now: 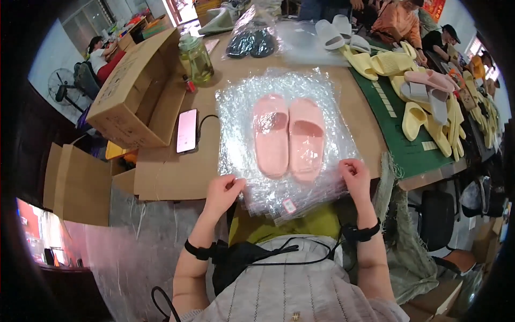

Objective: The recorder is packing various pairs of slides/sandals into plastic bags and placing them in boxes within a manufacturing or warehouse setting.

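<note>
A pair of pink slippers (271, 145) lies side by side inside a clear plastic bag (335, 131), toes toward the far side. Beneath it is a stack of similar clear bags, with a small white-and-red label (289, 205) near the front edge. My left hand (225, 194) pinches the near left corner of the bag between thumb and fingers. At the near right edge, my right hand (355, 174) is closed in the same way on the plastic. Whether each hand grips one layer or several cannot be made out.
An open cardboard box (134, 96) stands at the left, beside a phone (187, 131) with a cable, and a jar of yellowish liquid (196, 59). Bagged black slippers (250, 44) lie at the back. Yellow slippers (414, 121) pile on a green mat (370, 91) at right; people work beyond.
</note>
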